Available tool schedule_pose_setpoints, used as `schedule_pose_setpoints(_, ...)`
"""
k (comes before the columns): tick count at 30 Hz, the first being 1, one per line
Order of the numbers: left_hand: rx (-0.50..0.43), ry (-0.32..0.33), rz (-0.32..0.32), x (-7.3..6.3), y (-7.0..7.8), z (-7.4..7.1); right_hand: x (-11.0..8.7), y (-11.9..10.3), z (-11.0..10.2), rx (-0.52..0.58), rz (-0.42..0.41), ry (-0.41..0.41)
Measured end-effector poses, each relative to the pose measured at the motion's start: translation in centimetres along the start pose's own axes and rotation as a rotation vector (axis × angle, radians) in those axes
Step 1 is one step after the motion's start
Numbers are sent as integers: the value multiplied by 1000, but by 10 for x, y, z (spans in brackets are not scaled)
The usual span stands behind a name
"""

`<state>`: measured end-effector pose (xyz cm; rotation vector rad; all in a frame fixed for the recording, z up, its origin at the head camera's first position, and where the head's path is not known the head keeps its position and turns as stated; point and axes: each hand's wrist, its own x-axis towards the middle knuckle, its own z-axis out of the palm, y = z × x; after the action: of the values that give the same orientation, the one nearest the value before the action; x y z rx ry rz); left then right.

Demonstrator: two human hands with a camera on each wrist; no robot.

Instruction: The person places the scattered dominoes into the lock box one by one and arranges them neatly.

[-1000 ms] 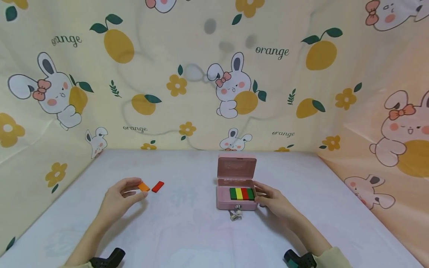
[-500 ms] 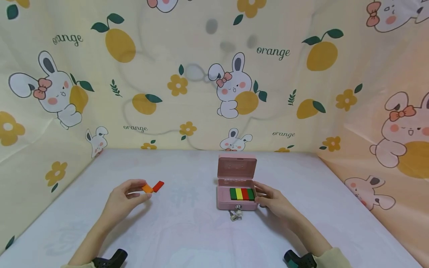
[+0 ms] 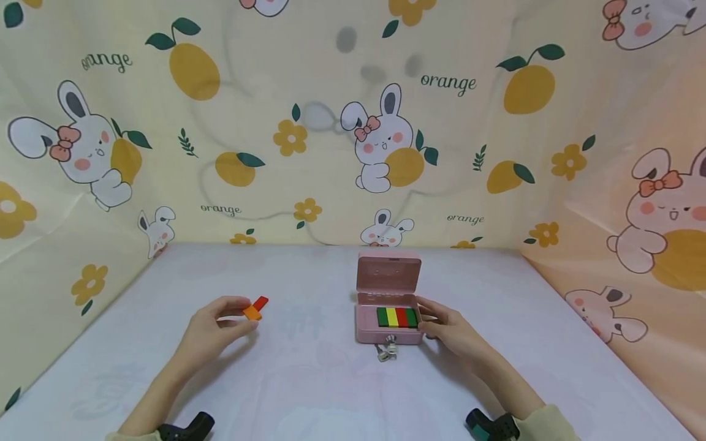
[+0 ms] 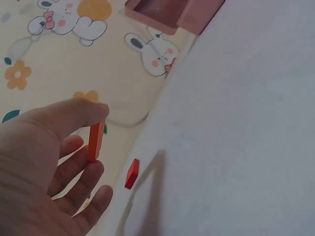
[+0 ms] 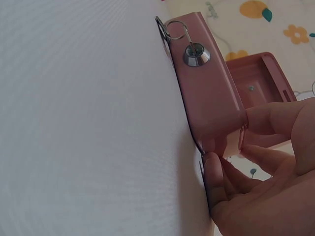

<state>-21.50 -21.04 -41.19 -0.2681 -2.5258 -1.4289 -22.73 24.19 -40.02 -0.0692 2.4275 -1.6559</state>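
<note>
My left hand (image 3: 206, 331) pinches an orange rectangular block (image 3: 252, 313) between thumb and fingertips, held above the table. Just beyond it a red block (image 3: 261, 302) lies on the white surface, partly covered by the orange one in the head view; the left wrist view shows the red block (image 4: 132, 173) apart from the fingers. A small pink metal cash box (image 3: 366, 335) stands with its lid (image 3: 388, 274) raised. Inside sits a row of green, yellow and red blocks (image 3: 397, 318). My right hand (image 3: 455, 334) grips the box's right end, thumb low and fingers at the rim.
From the lock (image 5: 196, 55) on the box's front hang keys (image 3: 384, 354) on a ring. The white tabletop (image 3: 309, 380) stretches between both hands. Behind and at the sides rises a patterned cloth (image 3: 320, 171) with rabbits and oranges.
My left hand has moved a little to the right with the orange block, which now overlaps the red block in the head view. My right hand and the box have stayed in place.
</note>
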Motion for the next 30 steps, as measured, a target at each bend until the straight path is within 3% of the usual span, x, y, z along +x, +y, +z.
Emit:
schedule_pose_setpoints(6,38,-32,46,4,3,8,0,0,1,27,1,-6)
schedule_pose_setpoints(14,-1,-120,147,7,17,25,-2,-2,2,18,8,12)
schedule_pose_setpoints(25,13,-229,349,19,55,53,0,-2,1,1,11,12)
schedule_pose_setpoints(30,-2,-234,387,27,73,66,-1,-2,1,2,12,12)
